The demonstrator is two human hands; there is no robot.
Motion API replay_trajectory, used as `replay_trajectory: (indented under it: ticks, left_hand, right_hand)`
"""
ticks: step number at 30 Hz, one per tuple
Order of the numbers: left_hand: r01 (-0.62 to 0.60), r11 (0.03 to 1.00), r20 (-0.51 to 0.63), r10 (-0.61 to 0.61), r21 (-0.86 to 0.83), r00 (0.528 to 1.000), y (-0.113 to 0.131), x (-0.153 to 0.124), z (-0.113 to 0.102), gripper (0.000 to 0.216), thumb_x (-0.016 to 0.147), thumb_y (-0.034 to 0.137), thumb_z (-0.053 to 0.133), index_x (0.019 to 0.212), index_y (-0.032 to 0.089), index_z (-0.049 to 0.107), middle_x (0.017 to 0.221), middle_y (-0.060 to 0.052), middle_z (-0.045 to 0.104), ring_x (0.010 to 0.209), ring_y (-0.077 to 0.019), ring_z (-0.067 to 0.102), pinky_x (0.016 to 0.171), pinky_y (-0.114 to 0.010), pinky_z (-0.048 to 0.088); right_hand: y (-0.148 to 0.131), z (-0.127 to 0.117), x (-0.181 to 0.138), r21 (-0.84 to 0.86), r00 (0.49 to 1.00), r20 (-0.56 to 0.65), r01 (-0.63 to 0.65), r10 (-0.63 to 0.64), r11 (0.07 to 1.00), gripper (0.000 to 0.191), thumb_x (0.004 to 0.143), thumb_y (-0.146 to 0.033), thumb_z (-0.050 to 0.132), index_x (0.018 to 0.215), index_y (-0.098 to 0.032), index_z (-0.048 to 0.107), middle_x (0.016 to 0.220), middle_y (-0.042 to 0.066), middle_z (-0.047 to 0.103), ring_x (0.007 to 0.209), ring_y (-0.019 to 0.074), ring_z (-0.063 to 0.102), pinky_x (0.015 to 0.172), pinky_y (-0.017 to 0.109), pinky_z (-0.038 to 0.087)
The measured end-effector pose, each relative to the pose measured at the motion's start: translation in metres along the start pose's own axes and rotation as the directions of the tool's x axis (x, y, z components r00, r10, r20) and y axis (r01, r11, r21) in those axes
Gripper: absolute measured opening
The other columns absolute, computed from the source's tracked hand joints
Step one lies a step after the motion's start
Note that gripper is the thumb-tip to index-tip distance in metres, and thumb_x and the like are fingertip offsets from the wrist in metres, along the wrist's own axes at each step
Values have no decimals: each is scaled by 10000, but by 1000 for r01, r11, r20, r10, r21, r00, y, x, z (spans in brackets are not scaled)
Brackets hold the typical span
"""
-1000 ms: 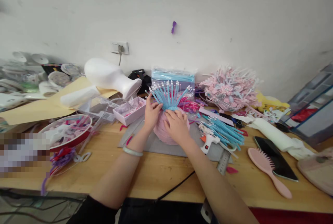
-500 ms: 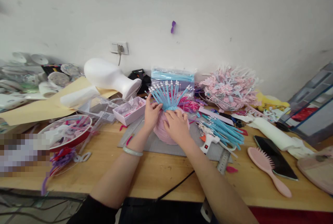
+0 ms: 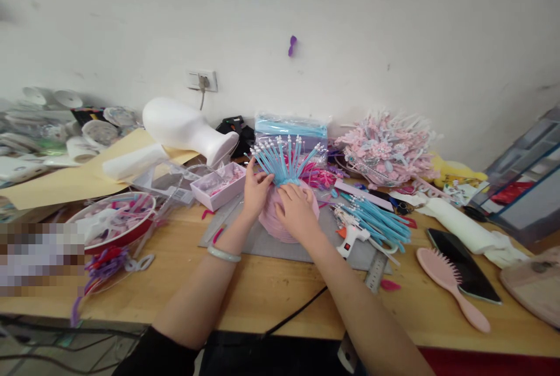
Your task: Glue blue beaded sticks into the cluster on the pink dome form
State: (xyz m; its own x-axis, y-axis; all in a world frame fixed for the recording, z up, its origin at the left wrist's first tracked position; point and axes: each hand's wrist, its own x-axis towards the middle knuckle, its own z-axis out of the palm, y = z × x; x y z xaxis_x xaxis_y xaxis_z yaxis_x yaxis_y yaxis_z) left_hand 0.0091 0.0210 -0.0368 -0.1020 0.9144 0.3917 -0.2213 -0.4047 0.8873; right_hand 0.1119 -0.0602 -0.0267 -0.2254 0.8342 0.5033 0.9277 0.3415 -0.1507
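Note:
A fan of blue pipe-cleaner stems [image 3: 282, 169] tipped with white pearls stands upright on a round pink form [image 3: 275, 225]. At the fan's left side my left hand [image 3: 256, 194] pinches the outer stems near their base, its index finger raised along them. My right hand [image 3: 300, 211] lies over the top of the pink form, with its fingers curled against the blue base of the fan. Its fingertips partly hide that base. Right of the form, a white glue gun [image 3: 350, 240] rests beside a bundle of loose blue pearl-tipped stems [image 3: 380, 218].
A lilac box [image 3: 219, 189] and a white foam head [image 3: 175, 125] lie to the left, with a red-sided basket [image 3: 126, 239] nearer. Pink floral headpieces [image 3: 387, 148] are heaped at back right. A pink hairbrush [image 3: 441, 271], a dark tablet [image 3: 464, 265] and a ruler [image 3: 375, 271] lie at right.

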Motion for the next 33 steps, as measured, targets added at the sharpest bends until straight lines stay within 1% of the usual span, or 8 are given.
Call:
replay_trajectory:
  ticks: [5, 9, 12, 16, 19, 22, 25, 33]
  left_hand:
    - [-11, 1000, -29, 11, 10, 1000, 0, 0, 1, 637, 662, 154, 606, 1230, 172, 318, 635, 54, 537, 591, -91, 549, 594, -211, 447]
    - [-39, 999, -21, 39, -13, 999, -1, 0, 1, 610, 658, 166, 614, 1200, 185, 334, 803, -5, 604, 705, -119, 598, 679, -251, 476]
    - [-46, 999, -3, 46, -21, 999, -2, -1, 1, 617, 667, 172, 613, 1213, 185, 326, 841, -22, 616, 734, -127, 607, 719, -269, 480]
    - [-77, 996, 7, 77, 46, 997, -2, -2, -2, 557, 732, 225, 571, 1235, 200, 331, 935, -43, 618, 810, -139, 605, 777, -297, 472]
    - [-110, 982, 21, 108, 152, 994, -2, -1, -7, 426, 782, 262, 512, 1191, 201, 409, 1050, -62, 593, 910, -154, 582, 844, -320, 443]
    - [-132, 954, 72, 117, 268, 991, -2, 0, -12, 249, 786, 256, 488, 1017, 175, 532, 960, -55, 612, 879, -168, 576, 842, -330, 431]
    - [-122, 934, 102, 92, 337, 990, -2, 0, -14, 138, 772, 252, 498, 857, 165, 561, 800, -34, 611, 773, -168, 575, 783, -325, 440]
    - [-61, 979, 44, 53, 194, 998, 3, -3, -9, 233, 704, 203, 573, 919, 184, 482, 768, -2, 615, 723, -151, 599, 729, -294, 455]
  right_hand:
    - [-1, -1, 0, -17, 1000, -6, -5, 5, 1000, 331, 853, -233, 404, 1153, -148, 516, 1214, 127, 538, 1165, 229, 397, 959, 455, 214]
    - [-1, -2, -1, -35, 1000, 0, -2, 2, 999, 333, 854, -239, 400, 1156, -157, 515, 1214, 129, 536, 1169, 234, 394, 957, 462, 214]
    - [-1, -1, -1, -39, 1000, -3, -1, 0, 999, 334, 856, -243, 398, 1156, -156, 514, 1214, 125, 538, 1171, 231, 393, 960, 460, 209]
    - [-1, -1, -1, -49, 1000, 3, -5, 6, 999, 344, 855, -252, 398, 1164, -155, 516, 1216, 128, 537, 1174, 238, 393, 961, 458, 207]
    - [-1, -1, -1, -44, 1000, -2, -14, 13, 999, 351, 854, -252, 394, 1170, -157, 513, 1222, 124, 536, 1172, 236, 397, 964, 458, 200]
    - [-1, -1, -2, -32, 1000, -9, -12, 12, 999, 352, 852, -241, 392, 1172, -156, 511, 1228, 120, 536, 1171, 229, 399, 969, 459, 193]
    - [-1, -1, -2, -31, 1000, -13, -9, 9, 999, 348, 854, -239, 391, 1169, -156, 514, 1231, 116, 535, 1176, 225, 397, 970, 460, 196]
    - [-1, 1, -4, -20, 1000, -5, 5, -5, 1000, 373, 846, -231, 406, 1200, -165, 504, 1245, 123, 523, 1201, 230, 380, 980, 455, 209]
